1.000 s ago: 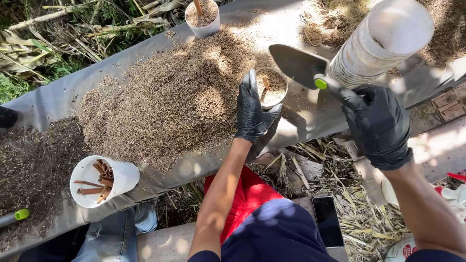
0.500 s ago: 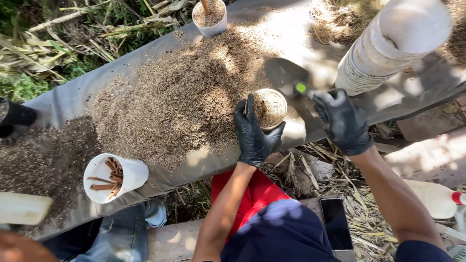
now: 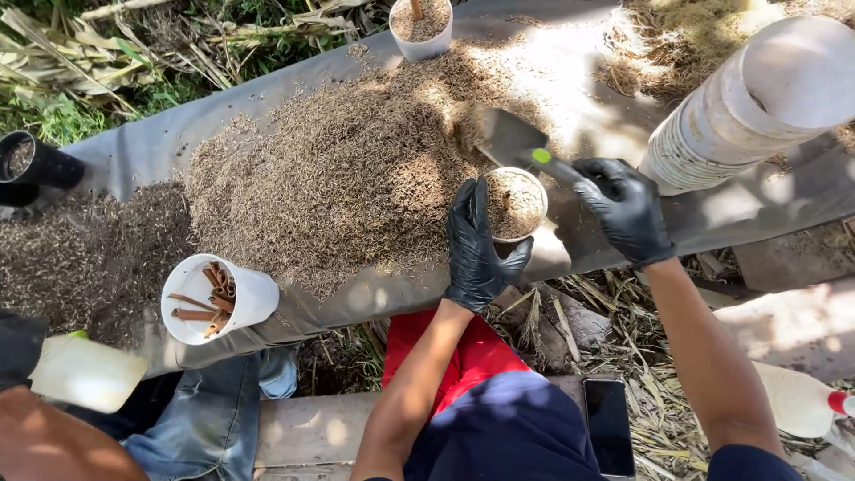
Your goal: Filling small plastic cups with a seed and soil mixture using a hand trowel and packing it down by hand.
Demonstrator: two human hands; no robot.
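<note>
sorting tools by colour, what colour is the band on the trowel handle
Bright green, on the trowel held by the right hand; head view.

Two gloved hands (image 3: 476, 245) (image 3: 623, 209), one trowel (image 3: 517, 142), three white cups (image 3: 515, 203) (image 3: 218, 298) (image 3: 421, 22), one phone (image 3: 608, 426)

Trowel (image 3: 515, 142) lower, beside cup (image 3: 514, 203).

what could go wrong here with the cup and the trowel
The filled cup sits at the near edge of the grey sheet, held only by the left hand; a slip could tip it into the straw below. The trowel in the right hand is right beside the cup's rim and might knock it or scatter husks. The tall stack of white cups leans close to the right hand and could be nudged over.
</note>
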